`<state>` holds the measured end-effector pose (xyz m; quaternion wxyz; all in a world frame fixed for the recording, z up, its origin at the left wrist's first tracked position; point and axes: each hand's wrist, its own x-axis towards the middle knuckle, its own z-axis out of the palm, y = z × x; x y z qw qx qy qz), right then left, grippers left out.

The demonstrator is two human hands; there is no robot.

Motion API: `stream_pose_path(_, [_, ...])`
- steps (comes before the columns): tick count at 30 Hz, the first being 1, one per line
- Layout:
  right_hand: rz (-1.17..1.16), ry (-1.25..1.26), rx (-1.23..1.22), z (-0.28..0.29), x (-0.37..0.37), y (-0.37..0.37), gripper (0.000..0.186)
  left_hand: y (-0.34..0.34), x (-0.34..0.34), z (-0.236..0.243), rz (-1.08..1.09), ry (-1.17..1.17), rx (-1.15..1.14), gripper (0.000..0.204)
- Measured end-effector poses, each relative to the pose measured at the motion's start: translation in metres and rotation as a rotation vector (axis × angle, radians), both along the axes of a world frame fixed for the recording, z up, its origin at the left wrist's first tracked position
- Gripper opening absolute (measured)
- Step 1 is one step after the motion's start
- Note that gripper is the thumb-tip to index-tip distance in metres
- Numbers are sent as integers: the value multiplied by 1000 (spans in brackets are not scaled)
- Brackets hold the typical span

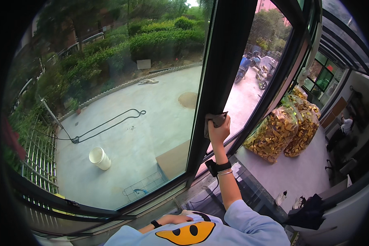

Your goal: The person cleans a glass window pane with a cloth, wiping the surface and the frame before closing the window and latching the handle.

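A grey-brown cloth (209, 126) is bunched in my right hand (220, 130), which is closed around it. That hand presses the cloth against the upright black window frame (205, 98), and my right arm is stretched up and forward. Low down, close to my light blue shirt, lies my left hand (180, 219). It looks flat, with no held object visible, though the shirt partly hides its fingers. A large glass pane (123, 94) fills the left side of the window. To the right of the frame is a narrower window section (250, 69).
Beyond the glass are a white bucket (99, 158), a looped dark hose or cable (110, 125) and hedges. Parked scooters (260, 67) stand outside. Indoors at right, large clear bags of yellow-brown pieces (272, 133) sit on the floor. A person (346, 125) is farther back.
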<state>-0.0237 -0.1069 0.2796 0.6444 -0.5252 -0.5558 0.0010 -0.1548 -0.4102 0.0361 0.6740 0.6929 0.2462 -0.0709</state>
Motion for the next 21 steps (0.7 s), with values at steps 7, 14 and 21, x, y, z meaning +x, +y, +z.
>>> stream_pose_path(7, [77, -163, -326, -137, 11, -20, 56, -6, -4, 14, 42, -4, 33, 40])
stream_pose_path(14, [142, -132, -343, -140, 15, -24, 58, 28, -26, 75, 103, 49, -30, 42])
stream_pose_path(21, [161, -101, 0, 14, 17, 6, 55, 77, -70, 187, 695, -3, 246, 32])
